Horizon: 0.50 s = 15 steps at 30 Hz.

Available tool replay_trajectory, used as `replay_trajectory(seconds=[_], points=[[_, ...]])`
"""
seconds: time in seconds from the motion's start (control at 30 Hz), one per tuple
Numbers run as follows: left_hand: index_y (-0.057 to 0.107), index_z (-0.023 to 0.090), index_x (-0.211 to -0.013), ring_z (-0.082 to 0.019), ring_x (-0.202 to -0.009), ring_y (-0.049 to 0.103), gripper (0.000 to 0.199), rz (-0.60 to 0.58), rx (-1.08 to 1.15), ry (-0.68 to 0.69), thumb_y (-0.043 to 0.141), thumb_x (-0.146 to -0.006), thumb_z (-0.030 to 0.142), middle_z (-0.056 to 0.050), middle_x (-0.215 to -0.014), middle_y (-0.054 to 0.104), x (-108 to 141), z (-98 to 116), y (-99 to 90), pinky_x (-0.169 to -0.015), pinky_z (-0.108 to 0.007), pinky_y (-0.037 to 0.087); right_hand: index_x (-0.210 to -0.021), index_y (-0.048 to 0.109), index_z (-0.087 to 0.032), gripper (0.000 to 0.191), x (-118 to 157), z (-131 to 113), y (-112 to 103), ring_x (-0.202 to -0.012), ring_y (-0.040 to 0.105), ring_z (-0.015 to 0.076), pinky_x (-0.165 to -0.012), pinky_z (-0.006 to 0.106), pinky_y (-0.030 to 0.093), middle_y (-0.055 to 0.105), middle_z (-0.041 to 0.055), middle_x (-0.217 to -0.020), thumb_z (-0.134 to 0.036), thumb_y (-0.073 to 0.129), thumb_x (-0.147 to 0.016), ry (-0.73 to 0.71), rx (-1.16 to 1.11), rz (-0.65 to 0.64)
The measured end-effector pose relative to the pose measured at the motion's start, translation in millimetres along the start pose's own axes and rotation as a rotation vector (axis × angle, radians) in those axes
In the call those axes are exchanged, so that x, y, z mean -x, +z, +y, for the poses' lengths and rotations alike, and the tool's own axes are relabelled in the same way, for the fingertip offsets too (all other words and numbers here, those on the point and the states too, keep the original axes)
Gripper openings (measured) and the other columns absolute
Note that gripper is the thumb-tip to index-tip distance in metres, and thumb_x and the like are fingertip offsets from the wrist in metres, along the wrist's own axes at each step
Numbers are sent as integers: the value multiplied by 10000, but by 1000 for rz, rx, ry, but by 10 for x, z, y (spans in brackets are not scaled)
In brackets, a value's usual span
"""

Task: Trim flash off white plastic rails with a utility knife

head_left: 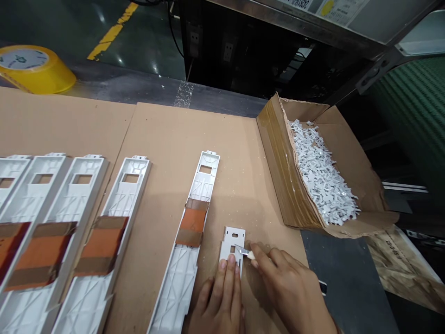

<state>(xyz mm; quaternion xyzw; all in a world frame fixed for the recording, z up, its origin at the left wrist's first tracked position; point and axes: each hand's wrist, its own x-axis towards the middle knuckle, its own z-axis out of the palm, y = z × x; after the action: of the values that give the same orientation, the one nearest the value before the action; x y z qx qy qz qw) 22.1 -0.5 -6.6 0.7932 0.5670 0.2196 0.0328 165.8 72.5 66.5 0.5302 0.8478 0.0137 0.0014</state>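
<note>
A small white plastic plate (227,237) with cut-out holes lies on the cardboard at the lower middle. My left hand (222,301) presses on its near part, fingers stretched out flat, covering that end. From the right, my right hand (290,285) grips a craft knife (247,253); its blade tip is over the plate beside the square hole. Part of the knife's handle is hidden by the hand. Just left of the plate lies a long white plastic strip (205,183) with an orange-and-brown band across it.
More long white strips (127,190) with similar bands lie in a row at the left. An open cardboard box (278,157) of small white plastic pieces (320,171) stands at the right. A yellow tape roll (55,72) sits at the far left, on the dark table edge.
</note>
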Motion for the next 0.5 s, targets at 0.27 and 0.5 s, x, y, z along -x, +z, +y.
replay_trajectory(seconds=[0.27,0.5], points=[[523,119,-1228,-182,-1269,370,456,-56,24,24,359,-896,387,-78,-1286,550,7,-44,-40,-881,-309,343,-1059,629,-222,371,91,80,-33,-582,604,135,-493,237,370,638,16,-712,-254,268,-982,48,-75,24],[450,390,-1275,-360,-1312,281,497,-127,79,341,579,-800,324,-16,-1456,332,-29,-315,-246,-933,-411,362,-1193,559,-265,303,432,218,-170,-896,657,123,-687,176,514,678,7,-1036,-266,367,-958,188,-326,-5]])
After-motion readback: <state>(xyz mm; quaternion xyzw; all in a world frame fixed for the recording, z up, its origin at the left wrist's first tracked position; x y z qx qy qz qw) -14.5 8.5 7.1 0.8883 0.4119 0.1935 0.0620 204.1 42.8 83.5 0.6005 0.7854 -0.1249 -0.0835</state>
